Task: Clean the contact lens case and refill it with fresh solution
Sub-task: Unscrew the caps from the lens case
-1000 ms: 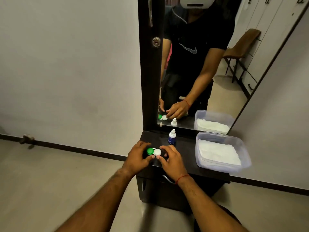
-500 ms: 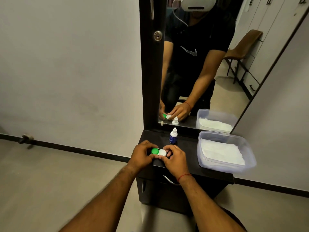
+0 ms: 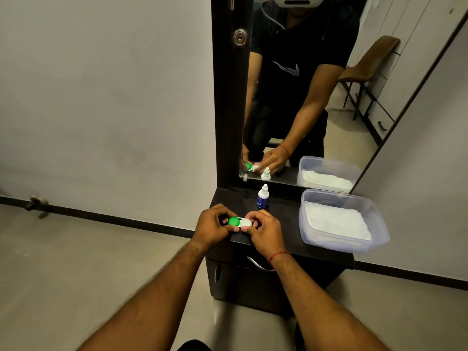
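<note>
A contact lens case [image 3: 240, 221] with one green cap and one white cap is held between both hands over the front left of the dark cabinet top [image 3: 283, 224]. My left hand [image 3: 214, 225] grips the green-capped end with curled fingers. My right hand [image 3: 266, 230] pinches the white-capped end. Both caps are on. A small solution bottle [image 3: 262, 197], white top and blue label, stands upright just behind the hands.
A clear plastic tub [image 3: 379, 224] holding white folded tissue sits on the right of the cabinet top. A tall mirror [image 3: 329, 97] rises at the back and reflects me, the bottle and the tub. A drawer handle [image 3: 258, 264] shows below the top's front edge.
Both hands have lifted the case slightly and shifted their fingers round its two ends. The bottle and tub have not moved.
</note>
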